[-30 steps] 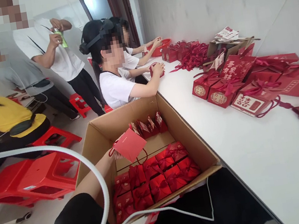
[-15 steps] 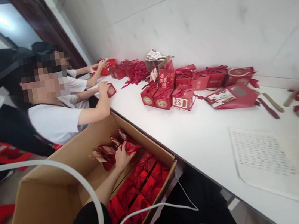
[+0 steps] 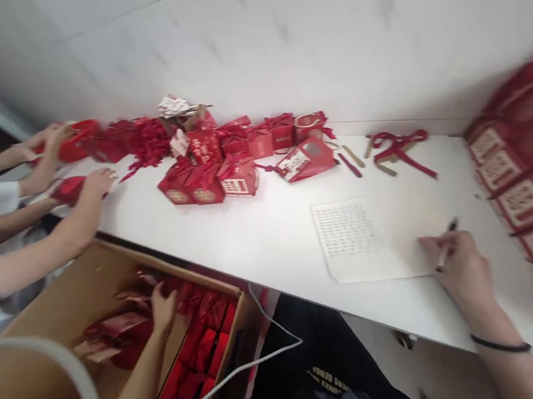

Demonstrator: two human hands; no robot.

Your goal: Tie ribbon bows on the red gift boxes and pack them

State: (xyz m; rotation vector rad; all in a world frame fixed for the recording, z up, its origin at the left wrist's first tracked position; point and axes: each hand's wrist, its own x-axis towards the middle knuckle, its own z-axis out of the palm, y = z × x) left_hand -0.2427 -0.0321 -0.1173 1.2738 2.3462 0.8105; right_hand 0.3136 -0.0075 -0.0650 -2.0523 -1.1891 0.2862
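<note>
My left hand (image 3: pixel 163 310) reaches down into a cardboard carton (image 3: pixel 241 292). Its fingers are bent around the top of a red gift box (image 3: pixel 181 300); blur partly hides their tips. Beside that hand, several red boxes with ribbons and tags (image 3: pixel 122 330) lie loosely, and neat rows of red boxes (image 3: pixel 205 354) fill the carton's near side. My right hand (image 3: pixel 465 272) is closed around a pen (image 3: pixel 446 245) at the right edge of an open notebook (image 3: pixel 358 269). Rows of small marks cover the notebook's left page; the other page looks mostly blank.
Red gift boxes (image 3: pixel 206 185) and a pile of ribbon (image 3: pixel 150 140) line the wall side of the white table (image 3: pixel 274 245). Loose ribbon (image 3: pixel 403 147) and strips lie farther right. Stacked red boxes (image 3: pixel 525 206) stand at right. Co-workers' hands (image 3: pixel 96 182) work at left. A white cable (image 3: pixel 252 363) crosses in front.
The view has swung right, bringing my right hand with the pen and the stacked boxes into sight. My left hand stays in the carton among the red boxes.
</note>
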